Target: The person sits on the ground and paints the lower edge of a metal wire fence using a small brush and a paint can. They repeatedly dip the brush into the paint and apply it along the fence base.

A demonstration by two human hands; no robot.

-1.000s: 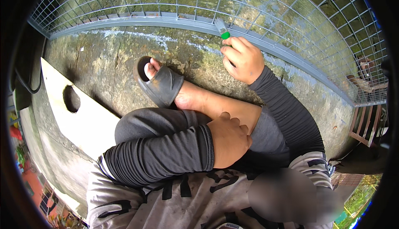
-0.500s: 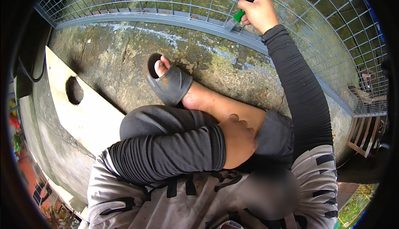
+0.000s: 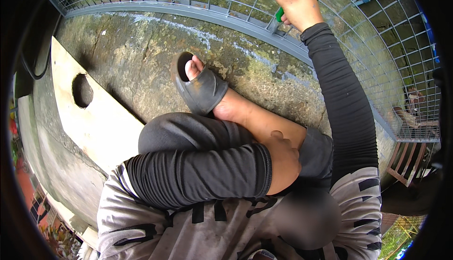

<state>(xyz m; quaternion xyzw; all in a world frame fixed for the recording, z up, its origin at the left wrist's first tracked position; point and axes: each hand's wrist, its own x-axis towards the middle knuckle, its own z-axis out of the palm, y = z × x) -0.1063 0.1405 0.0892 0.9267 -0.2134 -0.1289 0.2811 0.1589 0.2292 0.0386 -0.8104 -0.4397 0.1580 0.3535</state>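
Observation:
Near the top of the head view, my right hand (image 3: 303,8) is closed round a paintbrush (image 3: 280,14) with a green and black handle. Its bristles point down at the lower rail of a grey wire mesh panel (image 3: 226,18) and appear to touch it. My left hand (image 3: 284,163) rests against my bent lower leg, its fingers curled inward. Whatever lies inside those fingers, if anything, is hidden. Dark sleeves cover both forearms, and the left one crosses in front of my body.
My sandalled foot (image 3: 200,87) stands on the stained concrete floor (image 3: 137,66), short of the rail. To the left lies a pale board (image 3: 94,123) with a round hole. A rusty slatted metal piece (image 3: 406,162) sits at the right, below the mesh corner.
The brush and my right hand have shifted slightly right along the rail, and the handle stands more upright. The whole view has moved a little. My left hand stays against the leg.

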